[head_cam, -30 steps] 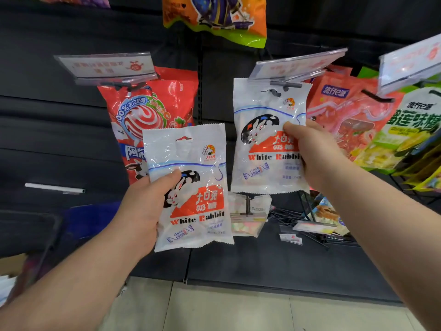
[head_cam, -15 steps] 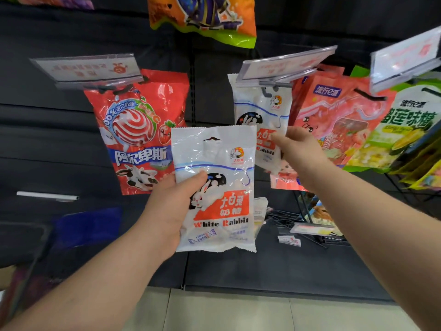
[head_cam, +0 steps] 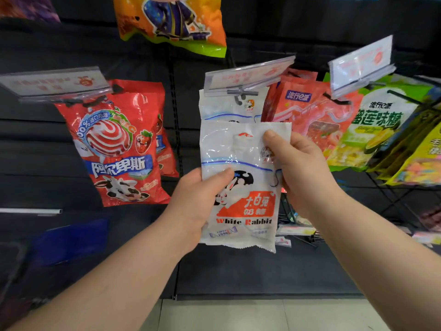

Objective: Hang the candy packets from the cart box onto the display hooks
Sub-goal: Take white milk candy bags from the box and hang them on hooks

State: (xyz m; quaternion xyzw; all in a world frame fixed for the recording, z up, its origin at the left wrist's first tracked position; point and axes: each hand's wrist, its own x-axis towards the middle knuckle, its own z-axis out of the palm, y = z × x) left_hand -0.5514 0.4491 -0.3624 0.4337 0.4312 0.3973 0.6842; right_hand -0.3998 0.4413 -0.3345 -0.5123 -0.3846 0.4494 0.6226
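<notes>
A white White Rabbit candy packet (head_cam: 241, 192) is held upright in front of the display by both hands. My left hand (head_cam: 198, 201) grips its left edge, thumb across the front. My right hand (head_cam: 298, 168) pinches its upper right corner, thumb on the front near the hang hole. Behind and above it a second White Rabbit packet (head_cam: 226, 108) hangs on the display hook (head_cam: 241, 94) under a clear price-tag holder (head_cam: 248, 75). The held packet's top sits below that hook and covers the hung packet's lower part.
Red lollipop packets (head_cam: 114, 144) hang at the left, pink packets (head_cam: 310, 115) and green durian candy packets (head_cam: 372, 130) at the right, an orange bag (head_cam: 171, 20) above. Wire hooks and small packets (head_cam: 296, 228) lie lower right. A dark cart edge (head_cam: 14, 266) shows lower left.
My right hand let go of the hung packet and took the top right corner of the packet in my left hand. That packet moved right and up, in front of the hung one.
</notes>
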